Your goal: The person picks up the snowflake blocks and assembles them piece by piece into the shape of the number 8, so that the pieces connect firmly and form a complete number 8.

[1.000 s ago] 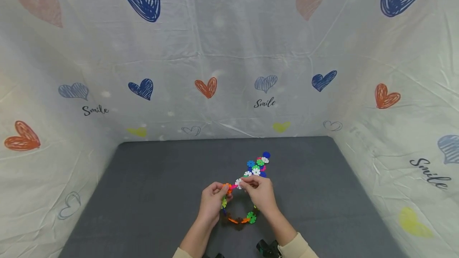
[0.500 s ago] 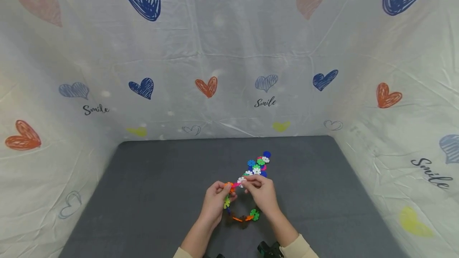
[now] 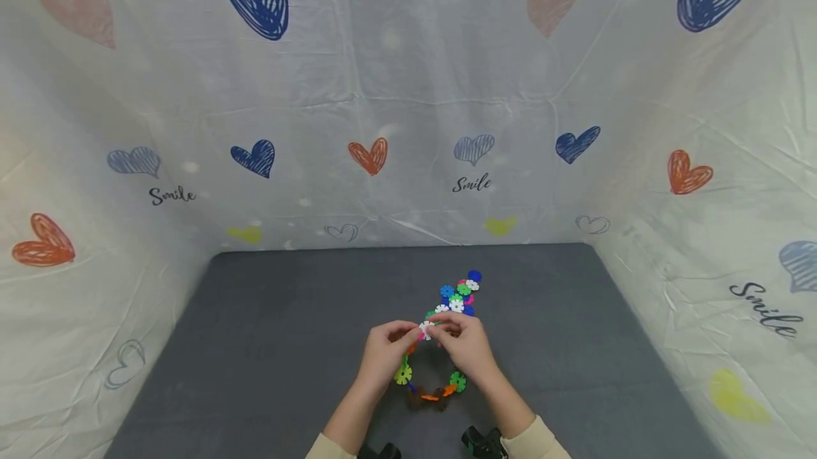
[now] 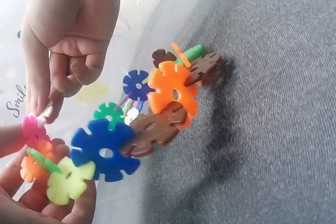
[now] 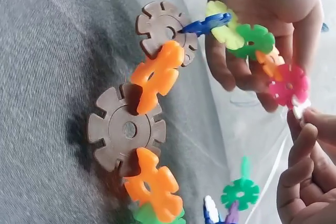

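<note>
Slotted plastic snowflake discs form a looped chain below my two hands. My right hand (image 3: 467, 349) pinches a white snowflake disc (image 3: 427, 330). Close beside it, my left hand (image 3: 386, 354) grips a pink snowflake disc (image 5: 290, 85) between thumb and fingers; the pink and white discs meet at the fingertips. From the pink one the chain runs through an orange disc (image 4: 34, 167), a green disc (image 5: 252, 41) and a yellow disc (image 4: 70, 180). Blue (image 4: 105, 150), brown (image 5: 126, 129) and orange discs curve along the bottom to a green disc (image 3: 457, 381) under my right hand.
Past my right hand, a cluster of joined white, green, blue and pink discs (image 3: 457, 297) extends toward the back of the grey table (image 3: 287, 345). Black devices (image 3: 483, 443) sit near both wrists. A white curtain printed with hearts (image 3: 408, 90) surrounds the table.
My left hand has shifted its hold from the orange disc to the pink one, bringing its fingertips up against the right hand's. The orange disc now hangs below it. My right hand stays on the white disc.
</note>
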The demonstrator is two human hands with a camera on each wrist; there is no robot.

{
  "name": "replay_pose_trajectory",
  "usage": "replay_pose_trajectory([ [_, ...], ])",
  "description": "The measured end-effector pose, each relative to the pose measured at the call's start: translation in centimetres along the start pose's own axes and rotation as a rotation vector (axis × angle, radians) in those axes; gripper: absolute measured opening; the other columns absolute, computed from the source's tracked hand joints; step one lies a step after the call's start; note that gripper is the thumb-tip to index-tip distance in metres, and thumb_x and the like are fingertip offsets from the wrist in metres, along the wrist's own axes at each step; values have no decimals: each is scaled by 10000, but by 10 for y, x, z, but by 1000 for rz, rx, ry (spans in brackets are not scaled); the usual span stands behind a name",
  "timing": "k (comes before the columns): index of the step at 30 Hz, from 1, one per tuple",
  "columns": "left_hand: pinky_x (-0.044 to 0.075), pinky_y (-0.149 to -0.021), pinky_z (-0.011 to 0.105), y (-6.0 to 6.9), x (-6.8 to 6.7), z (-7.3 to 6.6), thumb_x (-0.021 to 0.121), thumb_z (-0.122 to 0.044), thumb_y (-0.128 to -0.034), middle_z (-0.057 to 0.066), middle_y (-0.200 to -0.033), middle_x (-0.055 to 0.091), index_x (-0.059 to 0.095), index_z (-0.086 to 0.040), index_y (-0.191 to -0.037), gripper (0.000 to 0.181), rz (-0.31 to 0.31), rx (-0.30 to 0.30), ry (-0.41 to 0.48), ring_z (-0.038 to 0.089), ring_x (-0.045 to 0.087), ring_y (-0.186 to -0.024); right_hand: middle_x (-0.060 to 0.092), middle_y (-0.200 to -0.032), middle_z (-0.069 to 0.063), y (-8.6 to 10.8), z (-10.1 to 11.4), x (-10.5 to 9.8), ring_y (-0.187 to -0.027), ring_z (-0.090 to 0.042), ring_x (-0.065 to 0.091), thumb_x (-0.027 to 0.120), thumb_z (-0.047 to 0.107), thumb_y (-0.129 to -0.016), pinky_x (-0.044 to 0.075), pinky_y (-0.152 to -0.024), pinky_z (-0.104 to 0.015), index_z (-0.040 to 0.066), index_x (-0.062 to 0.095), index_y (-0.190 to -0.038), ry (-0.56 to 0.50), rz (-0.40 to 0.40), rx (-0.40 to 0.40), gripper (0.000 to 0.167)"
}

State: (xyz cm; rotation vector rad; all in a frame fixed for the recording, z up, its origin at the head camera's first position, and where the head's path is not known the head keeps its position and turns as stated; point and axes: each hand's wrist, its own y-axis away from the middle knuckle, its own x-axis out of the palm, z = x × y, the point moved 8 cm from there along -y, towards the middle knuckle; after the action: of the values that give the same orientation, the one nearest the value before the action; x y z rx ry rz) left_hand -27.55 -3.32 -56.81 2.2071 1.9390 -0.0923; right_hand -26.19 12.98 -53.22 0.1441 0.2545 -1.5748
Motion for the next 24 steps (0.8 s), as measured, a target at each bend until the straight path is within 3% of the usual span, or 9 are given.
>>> replay_pose_trajectory([
  [5,540,-689,307,-2,-3,6,741,-286,-933,69,-920,715,773,-70,-980,223,-50,-36,17,173,629,-780,774,-866,-104,-11,-19,-5,-714,-354,689,744,188,-929,501,-615,-238,82,762,-1074,36,21,-13,181],
  [10,557,-698,333,-3,-6,14,726,-215,-946,97,-885,738,749,-20,-981,199,-69,-87,86,233,695,-794,773,-933,-148,-35,-30,-39,-790,-375,717,719,187,-952,543,-651,-272,36,744,-1129,69,-53,-8,234],
  [17,565,-709,293,-2,-5,18,691,-168,-969,100,-873,749,724,4,-1007,179,-51,-107,102,313,719,-850,763,-963,-142,-72,-63,-81,-844,-314,715,707,203,-963,514,-630,-295,21,729,-1153,250,-178,98,264],
  [24,568,-737,319,-2,-5,22,673,-172,-982,106,-865,747,724,-3,-1005,178,-42,-122,83,298,713,-844,732,-1041,-131,-90,-89,-87,-960,-305,660,708,286,-961,543,-790,-460,68,724,-1191,387,-208,172,317],
])
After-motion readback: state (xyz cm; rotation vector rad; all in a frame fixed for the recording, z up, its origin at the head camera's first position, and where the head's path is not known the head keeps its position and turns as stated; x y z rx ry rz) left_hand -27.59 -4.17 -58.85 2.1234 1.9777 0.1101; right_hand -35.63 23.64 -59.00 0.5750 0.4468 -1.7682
